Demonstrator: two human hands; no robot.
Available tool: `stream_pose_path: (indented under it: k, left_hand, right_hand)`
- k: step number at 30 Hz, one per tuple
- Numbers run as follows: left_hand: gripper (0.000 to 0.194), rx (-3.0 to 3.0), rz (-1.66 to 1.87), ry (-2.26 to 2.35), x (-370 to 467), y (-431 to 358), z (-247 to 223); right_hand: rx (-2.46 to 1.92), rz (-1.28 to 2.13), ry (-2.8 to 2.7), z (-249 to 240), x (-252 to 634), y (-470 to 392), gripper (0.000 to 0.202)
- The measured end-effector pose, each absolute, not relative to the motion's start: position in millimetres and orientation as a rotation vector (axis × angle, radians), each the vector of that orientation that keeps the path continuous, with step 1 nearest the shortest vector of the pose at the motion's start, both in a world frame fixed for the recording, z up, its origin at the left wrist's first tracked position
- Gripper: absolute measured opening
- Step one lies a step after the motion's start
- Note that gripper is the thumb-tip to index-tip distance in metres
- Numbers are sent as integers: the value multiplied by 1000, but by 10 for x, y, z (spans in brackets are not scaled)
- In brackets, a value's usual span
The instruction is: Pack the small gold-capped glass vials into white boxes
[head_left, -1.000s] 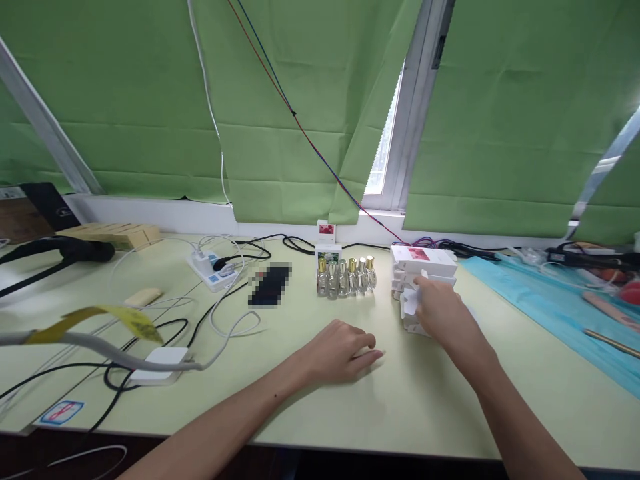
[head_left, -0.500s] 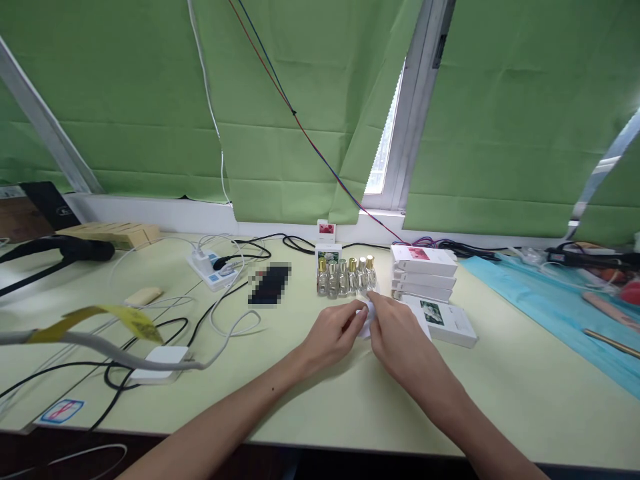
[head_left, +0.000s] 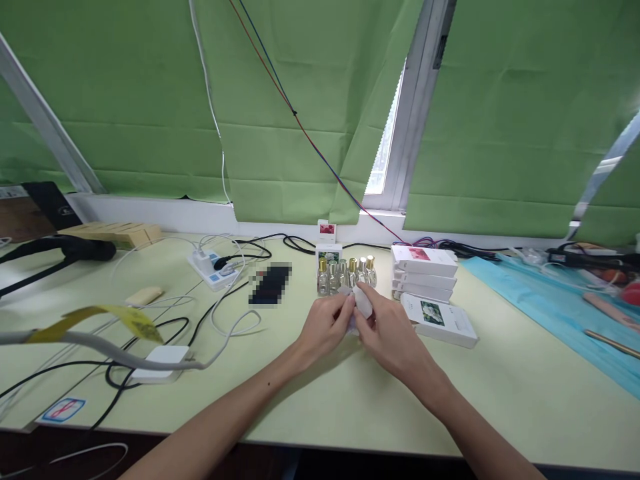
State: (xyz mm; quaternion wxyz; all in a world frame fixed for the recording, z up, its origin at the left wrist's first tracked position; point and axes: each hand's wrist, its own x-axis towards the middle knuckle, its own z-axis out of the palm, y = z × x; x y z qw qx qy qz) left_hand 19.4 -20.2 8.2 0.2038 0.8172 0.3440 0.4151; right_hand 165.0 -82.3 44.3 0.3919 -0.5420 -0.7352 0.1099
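Note:
My left hand (head_left: 326, 325) and my right hand (head_left: 389, 328) meet low over the table, fingers closed on a crumpled white sheet (head_left: 363, 304) that looks like thin paper. Part of the sheet sticks up between my fingertips; whether it wraps anything is hidden. Just beyond my hands stand several small glass bottles (head_left: 353, 269) in a row, with gold and silver caps. To the right of my right hand lies a flat white box (head_left: 453, 327) with a green and white picture.
Behind that box is a stack of white boxes (head_left: 425, 270). Two small picture boxes (head_left: 327, 231) stand behind the bottles. A blurred dark object (head_left: 270, 285), a power strip (head_left: 213, 270) and cables lie left. Blue sheeting (head_left: 530, 300) covers the right side.
Both hands have shifted slightly left and closer together. The white sheet has gone from lying spread by the box to being bunched between my fingers.

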Motion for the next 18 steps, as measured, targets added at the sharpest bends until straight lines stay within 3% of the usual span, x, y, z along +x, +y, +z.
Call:
stream_pose_path:
  k: [8,18]
  left_hand:
    - [13,2296,1233,1010,176,-195,104]
    - [31,2149,1257,916,166,-171,116]
  right_hand:
    - [-1416,316,-1800,447,1702,-788,47]
    - [-1367,709,-1517,561,1706,-798,55]
